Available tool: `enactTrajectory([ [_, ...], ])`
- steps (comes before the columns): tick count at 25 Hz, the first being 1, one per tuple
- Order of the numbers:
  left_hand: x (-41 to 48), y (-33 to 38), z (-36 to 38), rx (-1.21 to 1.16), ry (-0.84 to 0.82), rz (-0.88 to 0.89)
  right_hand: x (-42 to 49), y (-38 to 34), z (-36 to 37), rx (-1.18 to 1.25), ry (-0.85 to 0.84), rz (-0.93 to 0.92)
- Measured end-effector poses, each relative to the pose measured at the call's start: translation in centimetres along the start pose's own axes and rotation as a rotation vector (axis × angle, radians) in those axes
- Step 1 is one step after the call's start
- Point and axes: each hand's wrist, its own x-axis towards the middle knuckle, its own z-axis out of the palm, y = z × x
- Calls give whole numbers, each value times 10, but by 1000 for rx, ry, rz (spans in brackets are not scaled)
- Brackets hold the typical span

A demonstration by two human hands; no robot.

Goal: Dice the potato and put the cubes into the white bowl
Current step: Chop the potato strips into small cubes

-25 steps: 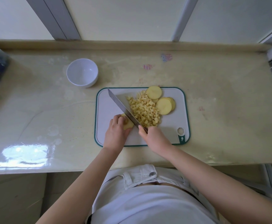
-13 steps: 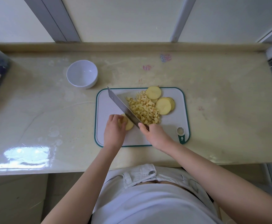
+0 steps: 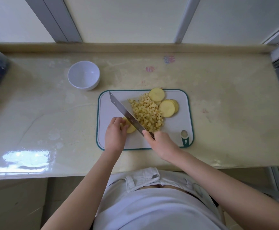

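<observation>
One pale counter fills the middle of the frame, and just right of centre on it lies one white cutting board with a green edge. One broad knife slants across the board from its upper left corner toward the lower middle, its handle hidden in the grip of the right hand. The left hand, fingers curled, pins a single potato slice against the left side of the blade. One white bowl stands empty on the counter, up and left of the board and apart from it. At the board's upper right lie uncut rounds: one alone, one half-hidden beneath it, and a small stack whose count cannot be told. One heap of cubes, too many to count, sits right of the blade. The work appears to be mid-dicing. The next cut calls for fingertips tucked back from the edge and a firm hold on the slice. The rounds need dicing too before the heap goes up-left into the bowl.
</observation>
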Motion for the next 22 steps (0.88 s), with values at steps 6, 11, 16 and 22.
enactTrajectory([
  [6,0,-1,1,-10,10,5,-2,-11,-9,-47,-40,19],
  [11,0,0,2,-6,17,19,-8,-8,-15,-101,-67,58],
  [16,0,-1,3,19,23,44,-8,-8,-11,-128,-55,85],
  [22,6,1,2,17,19,19,-2,-9,-7,-115,-51,79],
])
